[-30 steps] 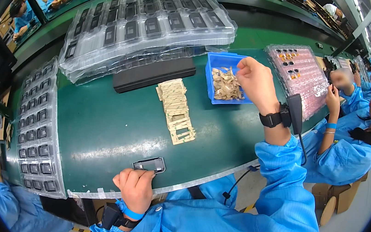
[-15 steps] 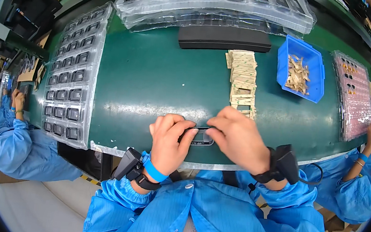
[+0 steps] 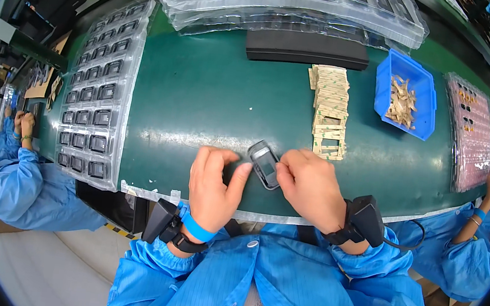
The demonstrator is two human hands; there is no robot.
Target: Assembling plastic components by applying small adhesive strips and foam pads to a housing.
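A small black rectangular plastic housing (image 3: 265, 164) with a greyish middle stands tilted over the green tabletop in front of me. My right hand (image 3: 312, 189) pinches its right edge between thumb and fingers. To the left of the housing, my left hand (image 3: 215, 185) is empty, thumb and fingers apart. A stack of cream adhesive frames (image 3: 331, 96) with green print lies fanned out beyond my right hand. Similar black housings (image 3: 101, 117) fill the pockets of a clear plastic tray (image 3: 115, 155) on the left.
A blue bin (image 3: 404, 127) of peeled beige scraps stands far right, beside a tray of pink-backed parts (image 3: 473, 138). A long black box (image 3: 306, 50) lies before stacked clear trays (image 3: 286, 12) at the back. Co-workers in blue sit left (image 3: 20, 186) and right (image 3: 458, 259).
My left hand has let go of the housing and opened, moving slightly left. My right hand has turned the housing from level to slanted, its face now showing.
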